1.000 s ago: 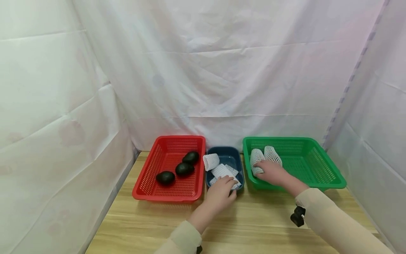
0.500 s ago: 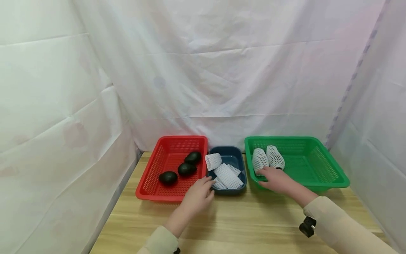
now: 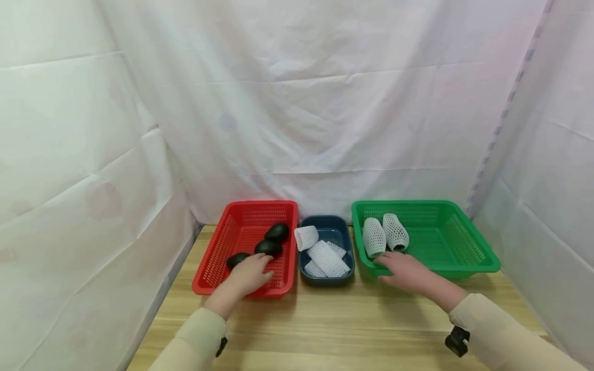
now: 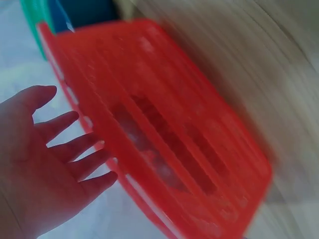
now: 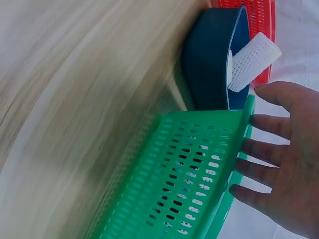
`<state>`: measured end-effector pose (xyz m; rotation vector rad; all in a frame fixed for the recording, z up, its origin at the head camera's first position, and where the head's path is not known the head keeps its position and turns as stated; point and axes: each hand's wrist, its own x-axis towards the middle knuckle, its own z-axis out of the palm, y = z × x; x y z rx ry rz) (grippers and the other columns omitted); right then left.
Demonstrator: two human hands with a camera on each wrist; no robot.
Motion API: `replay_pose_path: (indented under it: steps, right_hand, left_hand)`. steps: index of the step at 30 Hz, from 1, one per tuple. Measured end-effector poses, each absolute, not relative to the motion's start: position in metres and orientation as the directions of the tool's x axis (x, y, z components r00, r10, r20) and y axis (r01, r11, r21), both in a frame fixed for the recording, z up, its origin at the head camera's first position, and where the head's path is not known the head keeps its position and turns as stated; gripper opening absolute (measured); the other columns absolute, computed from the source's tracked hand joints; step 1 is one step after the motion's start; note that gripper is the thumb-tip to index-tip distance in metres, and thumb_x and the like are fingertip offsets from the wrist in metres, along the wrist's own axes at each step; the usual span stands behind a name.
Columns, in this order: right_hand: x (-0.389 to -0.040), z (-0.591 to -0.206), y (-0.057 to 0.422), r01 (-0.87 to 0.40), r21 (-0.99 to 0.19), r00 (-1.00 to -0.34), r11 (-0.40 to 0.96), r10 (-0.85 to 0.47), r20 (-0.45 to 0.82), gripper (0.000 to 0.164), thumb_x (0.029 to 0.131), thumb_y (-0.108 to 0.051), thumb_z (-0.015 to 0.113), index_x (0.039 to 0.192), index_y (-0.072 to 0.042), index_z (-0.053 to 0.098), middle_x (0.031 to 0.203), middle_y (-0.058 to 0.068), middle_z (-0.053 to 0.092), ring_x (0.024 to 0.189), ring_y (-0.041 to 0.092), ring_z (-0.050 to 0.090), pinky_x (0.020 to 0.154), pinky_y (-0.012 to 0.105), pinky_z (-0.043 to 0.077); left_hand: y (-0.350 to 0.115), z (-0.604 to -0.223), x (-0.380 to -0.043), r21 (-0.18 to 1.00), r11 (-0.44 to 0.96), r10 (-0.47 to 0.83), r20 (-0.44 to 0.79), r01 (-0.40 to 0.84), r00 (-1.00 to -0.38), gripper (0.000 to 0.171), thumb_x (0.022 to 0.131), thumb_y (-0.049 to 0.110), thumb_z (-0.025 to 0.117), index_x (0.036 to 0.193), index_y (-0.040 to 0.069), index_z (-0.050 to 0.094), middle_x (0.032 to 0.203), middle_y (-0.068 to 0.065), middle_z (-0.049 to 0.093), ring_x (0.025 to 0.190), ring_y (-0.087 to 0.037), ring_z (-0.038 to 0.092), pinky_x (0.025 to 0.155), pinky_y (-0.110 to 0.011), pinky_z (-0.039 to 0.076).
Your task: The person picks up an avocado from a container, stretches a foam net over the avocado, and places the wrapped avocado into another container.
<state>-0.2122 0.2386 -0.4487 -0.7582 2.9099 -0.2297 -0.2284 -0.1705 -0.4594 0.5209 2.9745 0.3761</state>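
Note:
My left hand (image 3: 248,273) is over the front of the red basket (image 3: 197,281), fingers extended and holding nothing. Beneath and beyond it lie three dark avocados (image 3: 268,248), the nearest partly covered by the hand. My right hand (image 3: 410,274) hovers at the front rim of the green basket (image 3: 482,265), with its fingers spread and nothing in them. Just past its fingertips lie two white foam net sleeves (image 3: 374,237), both filled out; something dark shows at the end of one.
Between the baskets stands a dark blue bin (image 3: 327,281) with several flat white foam net sleeves (image 3: 328,258); one sleeve (image 3: 306,238) leans over its left rim. All three containers stand on a wooden table (image 3: 325,324), with white cloth (image 3: 325,129) behind and at the sides.
My left hand has moved left from above the blue bin to the red basket. My right hand has let go of a filled net sleeve and drawn back slightly toward the green basket's front rim.

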Motion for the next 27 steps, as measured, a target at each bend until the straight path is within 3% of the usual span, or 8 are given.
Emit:
replay_pose_path:
  steps: [7, 18, 27]
  right_hand:
    - [-0.211, -0.451, 0.242, -0.460, -0.173, -0.872, 0.871, -0.480, -0.100, 0.045, 0.088, -0.031, 0.072, 0.123, -0.005, 0.062, 0.117, 0.014, 0.062, 0.105, 0.034, 0.060, 0.082, 0.051, 0.050]
    - [-0.211, -0.457, 0.243, -0.437, -0.199, -0.877, 0.877, -0.465, -0.123, 0.048, 0.088, -0.029, 0.072, 0.127, -0.005, 0.059, 0.122, 0.015, 0.060, 0.107, 0.035, 0.059, 0.084, 0.052, 0.050]
    - [-0.212, -0.457, 0.243, -0.444, -0.189, -0.876, 0.876, -0.469, -0.115, 0.049, 0.088, -0.030, 0.072, 0.128, -0.004, 0.059, 0.122, 0.015, 0.060, 0.109, 0.035, 0.059, 0.086, 0.052, 0.049]
  left_hand:
    - [-0.197, -0.474, -0.242, 0.180, 0.941, 0.303, -0.066, 0.288, -0.951, 0.043, 0.092, 0.027, 0.066, 0.128, 0.003, 0.061, 0.134, -0.021, 0.052, 0.122, -0.038, 0.050, 0.095, -0.053, 0.046]
    - [-0.222, -0.496, -0.257, 0.181, 0.950, 0.274, -0.101, 0.253, -0.956, 0.036, 0.093, 0.023, 0.065, 0.125, 0.005, 0.064, 0.141, -0.025, 0.042, 0.131, -0.046, 0.037, 0.095, -0.063, 0.041]
    - [-0.234, -0.507, -0.267, 0.170, 0.961, 0.245, -0.157, 0.218, -0.957, 0.027, 0.091, 0.020, 0.068, 0.116, 0.012, 0.070, 0.147, -0.025, 0.032, 0.113, -0.055, 0.046, 0.085, -0.063, 0.045]
